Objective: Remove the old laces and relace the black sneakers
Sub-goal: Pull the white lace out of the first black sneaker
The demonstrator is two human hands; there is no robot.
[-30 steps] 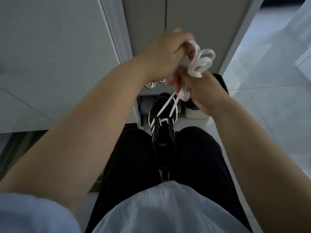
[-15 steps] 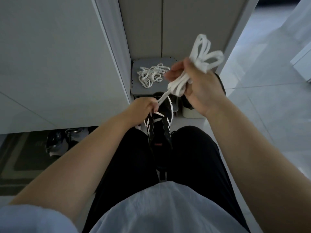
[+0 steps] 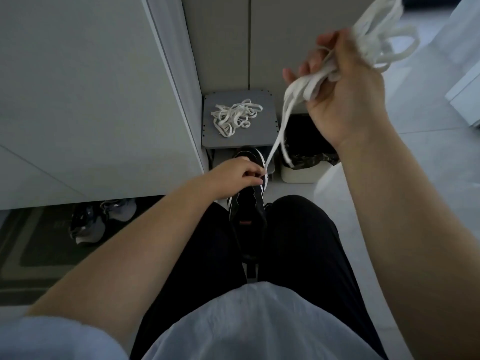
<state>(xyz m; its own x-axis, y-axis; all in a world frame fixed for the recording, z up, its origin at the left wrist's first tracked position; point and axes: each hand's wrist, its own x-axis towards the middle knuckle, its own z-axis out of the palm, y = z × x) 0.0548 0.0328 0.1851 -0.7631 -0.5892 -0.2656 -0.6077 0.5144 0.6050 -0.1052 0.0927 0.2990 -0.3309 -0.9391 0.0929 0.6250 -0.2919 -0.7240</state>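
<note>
Pale floor tiles point(image 3: 428, 157) and grey cabinet panels point(image 3: 78, 100) all around, and wedged between the knees is the black sneaker point(image 3: 249, 211), toe pointing away. Left hand point(image 3: 236, 175) is down on its front, fingers curled and clamped on the upper, right where the white lace point(image 3: 275, 144) comes out. One strand runs straight up into the right hand point(image 3: 345, 94), raised high and closed round a bunched handful of loops. Beyond the toe, a grey stool point(image 3: 267, 136) carries a loose tangle of laces point(image 3: 235, 118). Just right of it, a white bin point(image 3: 298, 175) with a black liner.
</note>
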